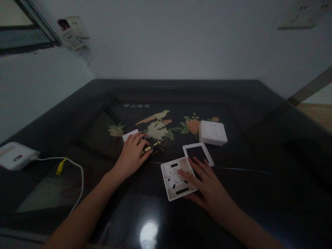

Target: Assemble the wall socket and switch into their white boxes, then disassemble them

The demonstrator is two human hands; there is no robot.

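My right hand grips a white square socket back box by its right side. Its index finger reaches into the open box and the thumb is at the lower edge. My left hand has thumb and index finger around the handle of a black and yellow screwdriver, whose shaft points up and right. Partly under the left fingers is a white flat piece. Small screws lie beside the screwdriver. A white square frame lies just beyond the right hand.
A white socket panel sits at the back right of the dark glossy table. On the left, a white charger-like device trails a white cable with a yellow tag. Wall sockets are on the wall behind.
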